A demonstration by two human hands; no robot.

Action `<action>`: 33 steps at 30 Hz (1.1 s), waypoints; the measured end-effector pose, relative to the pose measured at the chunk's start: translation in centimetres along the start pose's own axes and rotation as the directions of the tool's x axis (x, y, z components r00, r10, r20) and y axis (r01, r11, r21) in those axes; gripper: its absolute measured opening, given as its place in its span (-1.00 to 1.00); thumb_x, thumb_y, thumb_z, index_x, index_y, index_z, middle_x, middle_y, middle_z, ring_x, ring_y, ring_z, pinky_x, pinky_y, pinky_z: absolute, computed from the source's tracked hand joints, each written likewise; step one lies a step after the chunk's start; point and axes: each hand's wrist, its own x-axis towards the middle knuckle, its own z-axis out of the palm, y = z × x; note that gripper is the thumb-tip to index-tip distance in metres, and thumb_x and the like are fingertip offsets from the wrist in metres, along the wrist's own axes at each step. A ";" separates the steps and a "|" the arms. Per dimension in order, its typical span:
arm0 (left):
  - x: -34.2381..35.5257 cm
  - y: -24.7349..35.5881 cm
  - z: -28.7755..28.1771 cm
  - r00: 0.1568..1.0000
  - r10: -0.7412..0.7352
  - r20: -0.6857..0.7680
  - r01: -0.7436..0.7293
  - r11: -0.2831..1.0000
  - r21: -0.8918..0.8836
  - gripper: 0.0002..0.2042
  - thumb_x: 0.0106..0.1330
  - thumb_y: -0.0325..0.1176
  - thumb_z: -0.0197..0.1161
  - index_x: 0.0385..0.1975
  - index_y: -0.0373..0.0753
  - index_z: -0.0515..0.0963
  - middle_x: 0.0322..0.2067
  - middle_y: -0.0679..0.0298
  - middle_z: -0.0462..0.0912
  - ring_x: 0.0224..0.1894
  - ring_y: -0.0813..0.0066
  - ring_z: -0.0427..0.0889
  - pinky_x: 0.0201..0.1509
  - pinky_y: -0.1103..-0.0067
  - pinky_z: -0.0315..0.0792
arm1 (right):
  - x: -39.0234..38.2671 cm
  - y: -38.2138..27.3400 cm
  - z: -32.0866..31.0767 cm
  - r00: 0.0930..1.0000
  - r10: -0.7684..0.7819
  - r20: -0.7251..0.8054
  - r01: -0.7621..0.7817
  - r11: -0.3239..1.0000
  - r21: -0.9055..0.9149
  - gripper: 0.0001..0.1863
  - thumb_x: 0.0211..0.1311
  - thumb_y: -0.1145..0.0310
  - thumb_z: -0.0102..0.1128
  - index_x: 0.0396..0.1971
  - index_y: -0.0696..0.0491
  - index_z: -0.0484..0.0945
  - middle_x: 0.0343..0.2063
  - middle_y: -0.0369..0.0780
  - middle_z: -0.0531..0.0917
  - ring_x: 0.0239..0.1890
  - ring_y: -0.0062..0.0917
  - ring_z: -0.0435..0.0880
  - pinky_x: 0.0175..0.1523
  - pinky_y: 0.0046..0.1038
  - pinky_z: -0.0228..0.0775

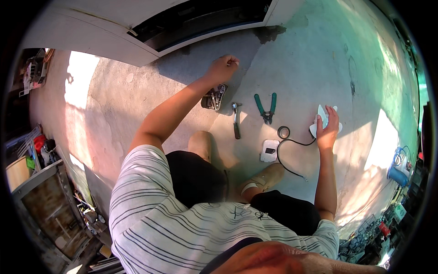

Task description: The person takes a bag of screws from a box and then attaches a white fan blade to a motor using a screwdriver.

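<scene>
My left hand (pixel 222 69) is closed, its fingers curled together, just beyond a small container of metal parts (pixel 213 97). Whether something small sits in those fingers cannot be made out. On the right, my right hand (pixel 328 128) grips a white thing with several pointed, blade-like parts (pixel 320 113), and a black cable (pixel 297 142) runs from beside it across the floor. Between the hands lie a ratchet-like tool with a dark handle (pixel 236 123) and green-handled pliers (pixel 266 109). Nearer to me are a roll of black tape (pixel 284 132) and a white box with a dark patch (pixel 269 151).
A white cabinet-like unit with a dark opening (pixel 200 23) stands beyond my left hand. My knees and feet are close to the tools. A blue item (pixel 398 176) and piled clutter stand at the right; a worn wooden frame (pixel 50 214) is at the lower left.
</scene>
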 end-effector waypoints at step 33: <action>-1.0 1.1 10.8 0.845 0.023 0.534 -0.174 0.957 0.233 -0.42 0.11 -0.38 0.21 0.22 -0.10 0.31 -0.45 0.13 0.64 -0.43 0.38 0.67 -0.31 0.49 0.56 | -2.9 -4.1 2.7 0.846 0.106 0.523 -0.272 0.929 0.252 -0.72 0.27 0.33 0.17 -0.04 0.05 0.56 -0.14 -0.21 0.65 -0.22 -0.48 0.66 -0.19 -0.44 0.45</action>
